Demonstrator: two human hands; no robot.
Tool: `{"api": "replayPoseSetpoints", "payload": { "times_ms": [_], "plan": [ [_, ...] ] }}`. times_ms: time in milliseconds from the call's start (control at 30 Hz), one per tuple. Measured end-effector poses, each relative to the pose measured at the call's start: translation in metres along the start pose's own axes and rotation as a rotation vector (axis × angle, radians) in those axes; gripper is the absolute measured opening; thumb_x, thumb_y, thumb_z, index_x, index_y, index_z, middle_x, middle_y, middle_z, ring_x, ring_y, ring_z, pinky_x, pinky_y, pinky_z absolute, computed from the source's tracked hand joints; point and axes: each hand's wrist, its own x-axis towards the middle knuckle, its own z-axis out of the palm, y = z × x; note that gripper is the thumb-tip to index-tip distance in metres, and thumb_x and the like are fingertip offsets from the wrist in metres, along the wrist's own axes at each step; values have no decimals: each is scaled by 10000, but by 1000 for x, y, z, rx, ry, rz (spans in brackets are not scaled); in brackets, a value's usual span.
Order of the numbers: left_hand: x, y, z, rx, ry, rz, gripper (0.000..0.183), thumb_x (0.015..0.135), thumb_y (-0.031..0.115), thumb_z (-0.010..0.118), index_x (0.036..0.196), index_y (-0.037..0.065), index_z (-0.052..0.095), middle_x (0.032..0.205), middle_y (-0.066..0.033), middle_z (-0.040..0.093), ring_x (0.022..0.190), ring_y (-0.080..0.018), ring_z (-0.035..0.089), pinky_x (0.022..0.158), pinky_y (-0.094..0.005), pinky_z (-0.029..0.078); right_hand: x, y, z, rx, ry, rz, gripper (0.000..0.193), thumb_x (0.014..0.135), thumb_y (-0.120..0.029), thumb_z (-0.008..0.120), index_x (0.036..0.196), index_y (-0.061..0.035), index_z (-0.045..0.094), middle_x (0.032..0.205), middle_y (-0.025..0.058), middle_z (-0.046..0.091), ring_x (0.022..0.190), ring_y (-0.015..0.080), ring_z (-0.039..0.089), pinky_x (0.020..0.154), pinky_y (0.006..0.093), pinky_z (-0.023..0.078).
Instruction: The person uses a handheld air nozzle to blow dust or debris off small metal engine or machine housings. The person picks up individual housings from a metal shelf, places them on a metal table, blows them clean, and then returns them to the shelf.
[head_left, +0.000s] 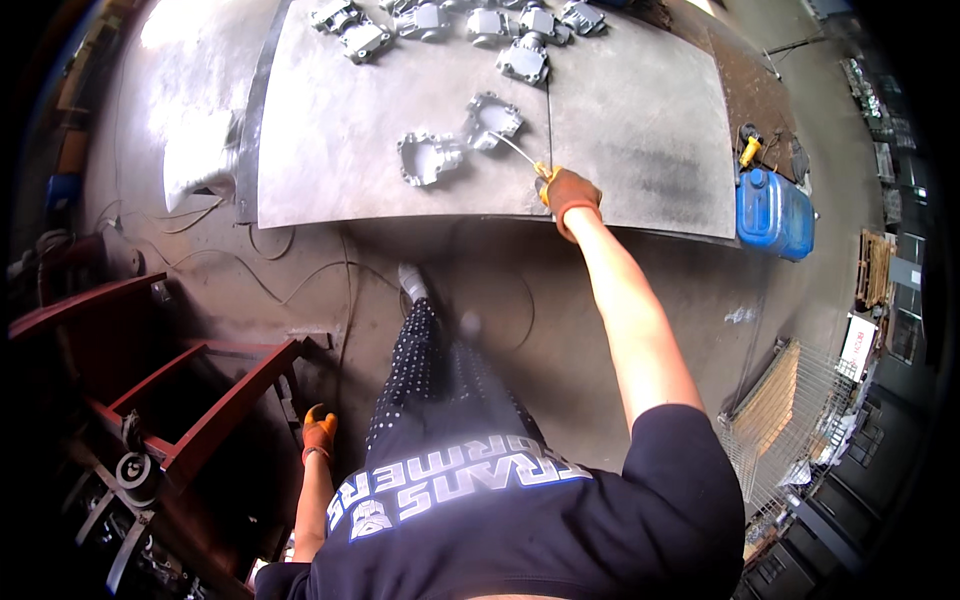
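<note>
My right hand [571,192], in an orange and brown glove, is stretched out over the near edge of the metal table [630,150]. It is closed round the yellow handle of a thin-shafted tool [515,148] that looks like a screwdriver. The tool's tip meets a grey metal casting [494,118] with a hollow inside. Left of that, almost touching it, lies a second hollow casting [428,158]. Well away from the table, my left hand [319,432] hangs low at my side in an orange glove. Its fingers are loosely apart, with nothing visible in them.
Several more grey castings [523,62] are grouped at the table's far side. A blue canister [775,215] and a yellow-handled power tool [750,150] are off the right end. Red steel framing [230,410] stands at lower left; cables [285,295] trail over the floor. A wire cage [770,420] is at right.
</note>
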Motion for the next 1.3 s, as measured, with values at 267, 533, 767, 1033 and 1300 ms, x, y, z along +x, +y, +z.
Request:
{"api": "replayPoseSetpoints", "payload": {
  "times_ms": [267, 533, 767, 1033, 1300],
  "plan": [
    [-1, 8, -15, -96, -11, 26, 413, 808, 216, 630, 1192, 71, 584, 1029, -129, 674, 965, -227, 638, 852, -318, 482, 18, -28, 0, -3, 7, 21, 367, 902, -386, 510, 1177, -159, 595, 1117, 114, 661, 1059, 307, 625, 841, 445, 499],
    [-1, 8, 1, -190, -57, -21, 423, 798, 163, 642, 1204, 66, 572, 1043, -93, 655, 950, -198, 620, 846, -304, 479, -11, 9, 1, 162, 53, 129, 382, 854, -399, 580, 1141, -147, 581, 1099, 118, 661, 1054, 321, 621, 874, 448, 484],
    [-1, 42, 1, -164, -68, 19, 384, 823, 155, 623, 1198, 87, 580, 1046, -113, 664, 960, -215, 632, 831, -307, 483, -36, 28, 21, 103, -3, 54, 332, 839, -369, 610, 1086, -148, 600, 1063, 127, 669, 1003, 314, 641, 848, 405, 501],
    [-1, 27, 2, -94, -12, 62, 393, 815, 156, 620, 1199, 82, 580, 1031, -114, 667, 954, -220, 633, 840, -313, 480, -35, -13, 20, 165, -8, 27, 410, 880, -466, 525, 1117, -137, 594, 1042, 116, 676, 1014, 314, 637, 856, 427, 500],
    [-8, 22, 13, -146, -10, 34, 393, 818, 169, 637, 1193, 67, 580, 1043, -108, 665, 961, -208, 631, 854, -308, 479, -58, -22, 22, 170, -12, -74, 372, 868, -426, 553, 1123, -159, 587, 1033, 120, 677, 1005, 313, 643, 842, 415, 505]
  ]
}}
